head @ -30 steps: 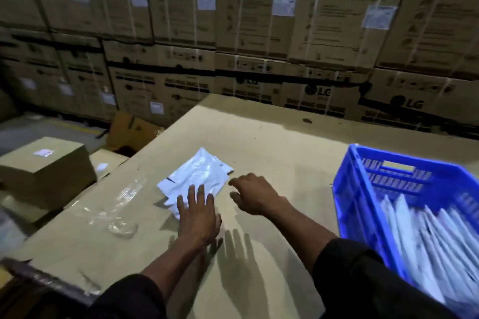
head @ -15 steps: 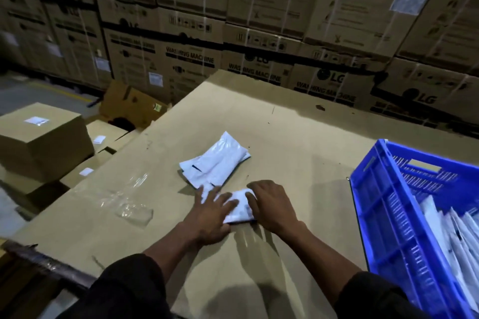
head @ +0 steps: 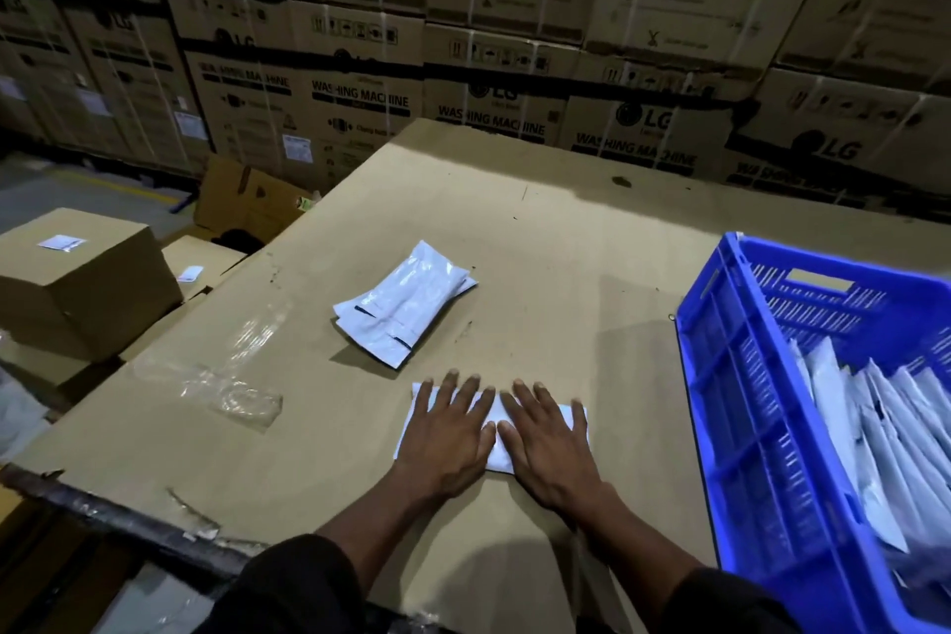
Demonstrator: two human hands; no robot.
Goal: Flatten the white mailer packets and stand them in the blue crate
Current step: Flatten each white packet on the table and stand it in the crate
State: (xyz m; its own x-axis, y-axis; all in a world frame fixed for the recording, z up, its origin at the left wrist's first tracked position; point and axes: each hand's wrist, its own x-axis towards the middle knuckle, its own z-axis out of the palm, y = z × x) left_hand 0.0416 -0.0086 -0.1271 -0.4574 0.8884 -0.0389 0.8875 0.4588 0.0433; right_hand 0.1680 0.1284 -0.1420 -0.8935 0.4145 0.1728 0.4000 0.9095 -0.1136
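Packet in hand: one white mailer packet [head: 491, 420] lies flat on the cardboard tabletop [head: 566, 304] at 6 o'clock from table centre, near me, mostly covered by my palms; only its corners and a middle strip show.
Left hand: my left hand [head: 445, 438] presses palm-down on the packet's left half, fingers straight and spread, gripping nothing.
Right hand: my right hand [head: 548, 438] presses the right half the same way, fingers extended, thumbs of both hands nearly meeting.
Waiting stack: a small pile of packets [head: 404, 306] sits at 11 o'clock from my hands, apart from them.
Blue crate [head: 731, 376]: at 3 o'clock, holding standing mailers [head: 875, 432] leaning in a row.
Handling, my guess: light, thin, soft plastic film, likely slick on the cardboard and springy with trapped air, so I would smooth outward from the middle.
Where to hold: I judge a pinch along one short edge best, since the sheet will flop if taken by a corner.
Other things: crumpled clear film [head: 231, 384] at 9 o'clock; stacked cartons [head: 360, 82] behind.
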